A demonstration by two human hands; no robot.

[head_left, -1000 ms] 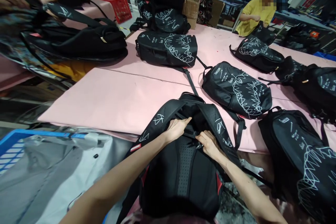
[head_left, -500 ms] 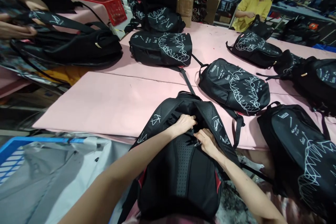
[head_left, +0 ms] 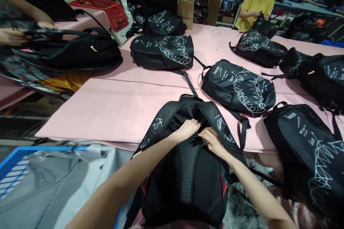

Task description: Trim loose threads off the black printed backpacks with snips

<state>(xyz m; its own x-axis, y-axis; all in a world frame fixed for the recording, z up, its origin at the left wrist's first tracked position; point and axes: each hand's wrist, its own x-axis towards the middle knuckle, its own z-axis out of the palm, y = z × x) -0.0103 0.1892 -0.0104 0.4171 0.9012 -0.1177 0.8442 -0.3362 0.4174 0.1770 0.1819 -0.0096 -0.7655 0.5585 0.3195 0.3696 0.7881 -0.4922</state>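
A black backpack [head_left: 188, 171] stands upright in front of me, its padded back panel and straps facing me, with white scribbles on the straps. Between the straps, near the top, my left hand [head_left: 188, 129] is closed in a pinch against the dark fabric. What its fingertips hold is hidden. Just right of it and slightly lower, my right hand [head_left: 212, 141] is curled around a small, dark, metal-looking tool [head_left: 203, 143], mostly covered by the fingers. The fingertips of both hands are close together.
More printed black backpacks lie on the pink table [head_left: 107, 103], including one backpack [head_left: 239, 87] just beyond mine. A blue crate [head_left: 16, 157] with grey sheeting stands at left. A co-worker's hands [head_left: 16, 37] handle another backpack [head_left: 80, 52]; a person in yellow [head_left: 258, 7] works far right.
My two hands stay at the same place on the backpack, with only slight finger shifts. At left, the co-worker's hands have lowered the strap they hold. The view has shifted slightly.
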